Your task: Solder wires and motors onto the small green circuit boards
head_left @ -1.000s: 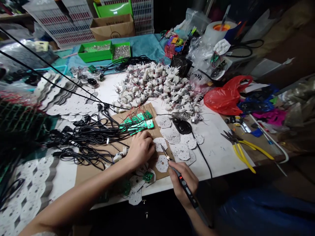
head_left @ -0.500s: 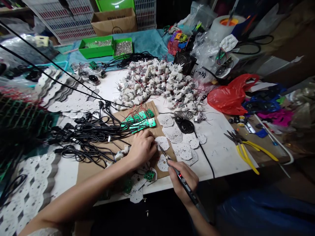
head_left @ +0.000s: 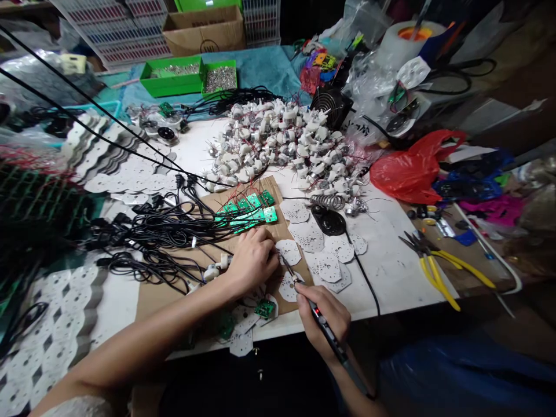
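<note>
My right hand (head_left: 325, 315) is closed round a black soldering iron (head_left: 332, 336) with a small red light on its handle. The iron's tip points up and left, over white perforated discs (head_left: 288, 252) on the cardboard (head_left: 156, 301). Close to that tip is my left hand (head_left: 256, 258), its fingers curled down; what they pinch is hidden beneath them. Just beyond my left hand lie green circuit boards (head_left: 247, 211) with red wires and black cables attached. Another small circuit board (head_left: 264, 308) rests on white plates nearer to me.
A heap of small white motors (head_left: 278, 142) fills the middle back. Black plug cables (head_left: 152, 231) sprawl left. A coiled iron stand (head_left: 328, 217), yellow-handled pliers (head_left: 438, 266) and a red bag (head_left: 414, 168) are to the right. Green trays (head_left: 171, 78) of metal parts stand behind.
The view has shifted slightly. Both hands keep nearly the same pose, with the soldering iron's tip still near my left fingers.
</note>
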{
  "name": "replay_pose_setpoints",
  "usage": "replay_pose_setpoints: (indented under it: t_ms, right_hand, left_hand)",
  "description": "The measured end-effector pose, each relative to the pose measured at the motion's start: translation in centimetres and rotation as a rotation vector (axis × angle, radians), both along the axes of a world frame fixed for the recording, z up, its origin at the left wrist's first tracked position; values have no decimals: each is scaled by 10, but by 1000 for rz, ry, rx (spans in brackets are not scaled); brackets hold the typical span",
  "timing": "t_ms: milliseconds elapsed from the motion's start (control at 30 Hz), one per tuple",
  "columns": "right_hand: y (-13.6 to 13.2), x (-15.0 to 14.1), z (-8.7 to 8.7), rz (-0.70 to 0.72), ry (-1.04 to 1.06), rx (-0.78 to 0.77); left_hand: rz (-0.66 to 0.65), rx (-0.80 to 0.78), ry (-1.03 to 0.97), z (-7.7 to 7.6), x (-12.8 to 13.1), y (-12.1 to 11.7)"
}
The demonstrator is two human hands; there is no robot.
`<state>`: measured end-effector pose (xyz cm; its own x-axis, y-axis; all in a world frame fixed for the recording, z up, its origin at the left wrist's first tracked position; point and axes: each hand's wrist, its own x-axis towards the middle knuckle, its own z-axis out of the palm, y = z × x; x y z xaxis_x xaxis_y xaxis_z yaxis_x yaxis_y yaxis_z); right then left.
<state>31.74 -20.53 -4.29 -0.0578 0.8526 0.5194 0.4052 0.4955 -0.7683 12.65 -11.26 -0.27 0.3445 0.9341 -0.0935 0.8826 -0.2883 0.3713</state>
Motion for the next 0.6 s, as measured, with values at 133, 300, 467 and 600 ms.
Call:
replay_pose_setpoints:
  t_ms: [133,300,467,600]
  right_hand:
    - [0,1,1,7,21,-26]
    - [0,2,4,-22,63,-40]
    - [1,1,4,-25,68,-48]
    - [3,2,4,-9,51,-62]
  left_hand:
    - [-1,-13,10,1,0,0]
    - [-9,-17,16,0,-1,1]
    - [-22,-12,11,-1,-2,2]
    - [-44,-18,22,0,-2,3]
